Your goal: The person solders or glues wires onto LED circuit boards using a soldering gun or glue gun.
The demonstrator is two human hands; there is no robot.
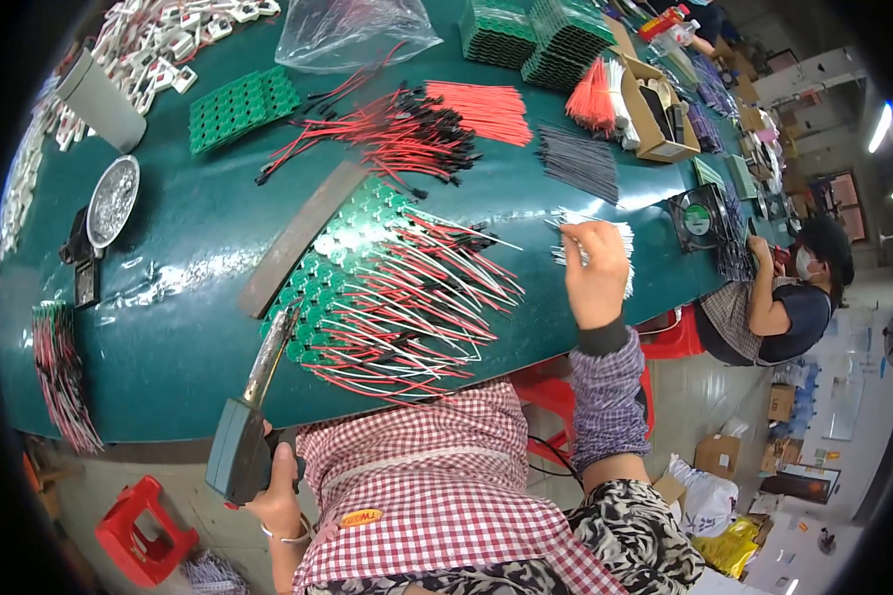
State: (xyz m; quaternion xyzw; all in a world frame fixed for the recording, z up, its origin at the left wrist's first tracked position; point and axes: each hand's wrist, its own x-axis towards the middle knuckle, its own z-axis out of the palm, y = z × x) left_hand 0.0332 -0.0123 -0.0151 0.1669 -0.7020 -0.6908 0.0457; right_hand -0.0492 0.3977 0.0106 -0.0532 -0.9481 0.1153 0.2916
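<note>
Green workbench (179,258): left hand (278,491) fist-grips grey soldering gun (243,446) at lower left; right hand (597,270) pinches white wires (590,238) mid-right, beside wired green circuit boards (367,268).

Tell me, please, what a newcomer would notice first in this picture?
Probably the fan of red and white wires spread over small green boards at the middle of the green table. The left hand grips a soldering gun at the near edge; the right hand reaches into white wires.
</note>
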